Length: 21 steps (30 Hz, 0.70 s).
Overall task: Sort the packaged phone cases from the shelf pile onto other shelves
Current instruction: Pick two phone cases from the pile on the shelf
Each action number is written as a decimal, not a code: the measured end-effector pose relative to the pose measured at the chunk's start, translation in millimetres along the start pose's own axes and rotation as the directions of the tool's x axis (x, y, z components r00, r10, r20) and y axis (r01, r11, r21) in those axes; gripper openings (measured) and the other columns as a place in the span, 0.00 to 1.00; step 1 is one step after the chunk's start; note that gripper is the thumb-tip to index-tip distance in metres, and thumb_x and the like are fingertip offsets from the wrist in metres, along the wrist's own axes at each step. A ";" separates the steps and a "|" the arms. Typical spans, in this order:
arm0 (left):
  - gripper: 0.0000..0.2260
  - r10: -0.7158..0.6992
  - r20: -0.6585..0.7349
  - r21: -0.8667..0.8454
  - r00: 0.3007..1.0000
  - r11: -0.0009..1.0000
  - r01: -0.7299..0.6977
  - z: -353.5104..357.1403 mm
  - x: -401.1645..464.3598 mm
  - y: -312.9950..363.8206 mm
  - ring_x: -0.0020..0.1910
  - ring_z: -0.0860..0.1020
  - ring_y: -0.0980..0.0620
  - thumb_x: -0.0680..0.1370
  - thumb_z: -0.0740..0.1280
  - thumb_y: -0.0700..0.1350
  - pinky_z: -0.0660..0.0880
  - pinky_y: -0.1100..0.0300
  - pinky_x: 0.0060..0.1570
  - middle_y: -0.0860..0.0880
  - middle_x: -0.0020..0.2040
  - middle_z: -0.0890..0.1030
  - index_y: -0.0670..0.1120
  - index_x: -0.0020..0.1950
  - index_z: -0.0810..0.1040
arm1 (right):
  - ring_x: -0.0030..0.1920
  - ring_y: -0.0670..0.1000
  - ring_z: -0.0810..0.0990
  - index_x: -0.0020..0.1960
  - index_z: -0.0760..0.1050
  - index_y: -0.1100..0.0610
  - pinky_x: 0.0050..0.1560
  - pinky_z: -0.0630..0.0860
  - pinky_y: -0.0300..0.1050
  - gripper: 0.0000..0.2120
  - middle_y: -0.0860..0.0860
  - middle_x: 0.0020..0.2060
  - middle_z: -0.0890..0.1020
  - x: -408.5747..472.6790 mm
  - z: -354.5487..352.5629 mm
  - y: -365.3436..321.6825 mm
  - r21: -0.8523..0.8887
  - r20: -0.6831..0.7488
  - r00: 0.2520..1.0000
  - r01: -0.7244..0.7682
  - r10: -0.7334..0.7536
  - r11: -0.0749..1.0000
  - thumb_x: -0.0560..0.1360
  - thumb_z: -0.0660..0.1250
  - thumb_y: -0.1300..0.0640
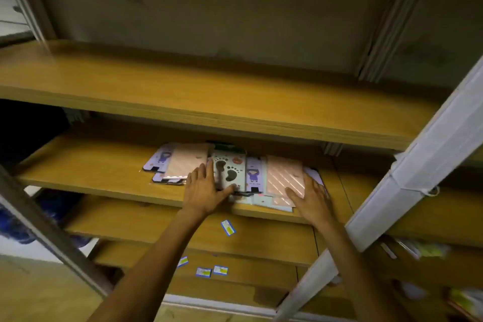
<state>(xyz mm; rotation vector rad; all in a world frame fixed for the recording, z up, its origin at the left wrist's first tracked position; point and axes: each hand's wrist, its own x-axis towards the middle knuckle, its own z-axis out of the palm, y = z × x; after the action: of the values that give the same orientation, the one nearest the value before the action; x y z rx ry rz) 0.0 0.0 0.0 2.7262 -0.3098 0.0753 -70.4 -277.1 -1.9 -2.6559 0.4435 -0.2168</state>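
Packaged phone cases (pixel 257 178) lie piled on the middle wooden shelf (pixel 104 172). Both arms reach forward: the left hand (pixel 203 188) lies flat with straight fingers against the footprint-patterned pack (pixel 230 172), while the right hand (pixel 312 197) presses open-palmed on the striped pink pack (pixel 285 175).

Upper shelf board (pixel 209 97) overhangs the pile of packaged cases (pixel 235 172) at 12 o'clock; white upright (pixel 418 172) blocks 3 o'clock; bare shelf (pixel 86 172) at 9 o'clock offers passage.
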 end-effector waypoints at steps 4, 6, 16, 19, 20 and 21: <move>0.50 -0.055 -0.069 0.001 0.996 0.998 0.055 8.4 5.2 -1.1 0.74 0.59 0.41 0.69 0.55 0.76 0.58 0.47 0.73 0.41 0.76 0.60 0.44 0.78 0.49 | 0.68 0.58 0.67 0.73 0.59 0.51 0.67 0.64 0.53 0.43 0.54 0.69 0.70 1.1 4.7 5.1 0.025 0.014 0.994 -0.106 0.105 0.994 0.66 0.57 0.27; 0.49 -0.065 -0.078 -0.028 0.995 0.998 0.063 11.4 4.7 3.4 0.74 0.58 0.41 0.69 0.59 0.74 0.57 0.47 0.73 0.42 0.76 0.61 0.44 0.78 0.50 | 0.67 0.58 0.67 0.72 0.60 0.50 0.67 0.64 0.54 0.44 0.53 0.68 0.71 1.5 7.4 7.5 0.029 0.016 0.992 -0.123 0.123 0.992 0.64 0.56 0.25; 0.51 -0.207 -0.106 -0.194 0.973 0.964 0.184 16.1 10.0 17.2 0.73 0.58 0.43 0.64 0.69 0.72 0.61 0.48 0.70 0.44 0.72 0.69 0.46 0.77 0.54 | 0.67 0.58 0.65 0.70 0.64 0.52 0.67 0.64 0.53 0.40 0.55 0.67 0.69 9.0 7.5 11.2 0.129 -0.001 0.989 -0.145 0.146 0.981 0.66 0.67 0.30; 0.51 -0.222 -0.106 -0.235 0.969 0.953 0.192 18.4 10.5 19.7 0.73 0.58 0.44 0.63 0.71 0.70 0.62 0.48 0.71 0.45 0.72 0.69 0.46 0.77 0.55 | 0.65 0.57 0.65 0.67 0.67 0.50 0.65 0.64 0.53 0.40 0.55 0.64 0.69 9.5 9.5 12.9 0.089 0.015 0.988 -0.152 0.151 0.984 0.64 0.63 0.26; 0.51 -0.227 -0.109 -0.267 0.968 0.945 0.191 19.0 10.2 20.0 0.73 0.58 0.44 0.63 0.72 0.68 0.62 0.49 0.71 0.45 0.72 0.69 0.45 0.77 0.56 | 0.66 0.57 0.64 0.67 0.68 0.50 0.66 0.63 0.53 0.39 0.55 0.64 0.69 10.1 9.2 13.4 0.081 0.028 0.987 -0.161 0.160 0.984 0.65 0.63 0.26; 0.51 -0.229 -0.114 -0.301 0.967 0.935 0.186 19.0 9.7 20.6 0.73 0.57 0.44 0.63 0.74 0.66 0.62 0.49 0.71 0.44 0.72 0.68 0.45 0.77 0.56 | 0.66 0.57 0.64 0.66 0.68 0.49 0.66 0.62 0.53 0.38 0.54 0.65 0.69 10.6 7.9 13.0 0.081 0.036 0.985 -0.170 0.168 0.982 0.65 0.63 0.27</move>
<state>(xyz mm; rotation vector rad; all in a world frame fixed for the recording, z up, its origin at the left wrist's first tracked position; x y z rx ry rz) 5.0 -27.9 -8.8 2.4300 0.0128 0.1594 -62.3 -288.6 -13.8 -2.5201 0.6330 -0.1414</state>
